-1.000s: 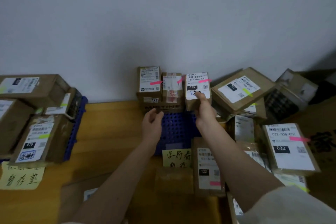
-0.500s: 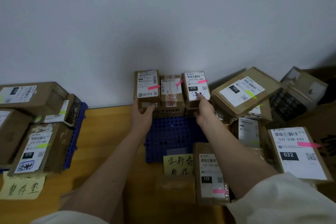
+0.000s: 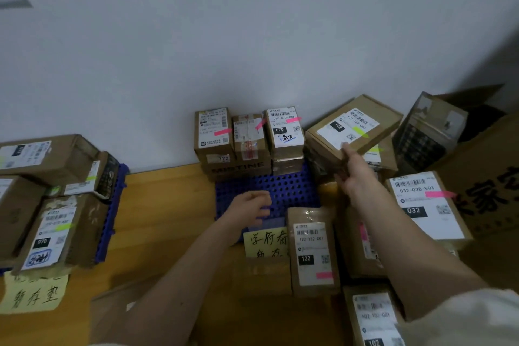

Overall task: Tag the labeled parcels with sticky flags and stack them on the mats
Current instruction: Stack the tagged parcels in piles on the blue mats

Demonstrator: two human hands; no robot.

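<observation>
Both hands have left the pink-flagged row: the left hand (image 3: 250,205), fingers loosely curled and holding nothing, hovers over the blue mat (image 3: 292,191); the right hand (image 3: 352,174) grips the near edge of the tilted 122 parcel (image 3: 351,128), green-flagged, beside the mat. Supporting its underside would steady the lift. Farther back, three flagged parcels (image 3: 248,135) stand on boxes at the mat's wall end.

Blue mats (image 3: 292,188): two. Yellow handwritten notes (image 3: 265,241): two. Hands (image 3: 248,205): two. Pink-flagged parcels (image 3: 285,128): five visible.
</observation>
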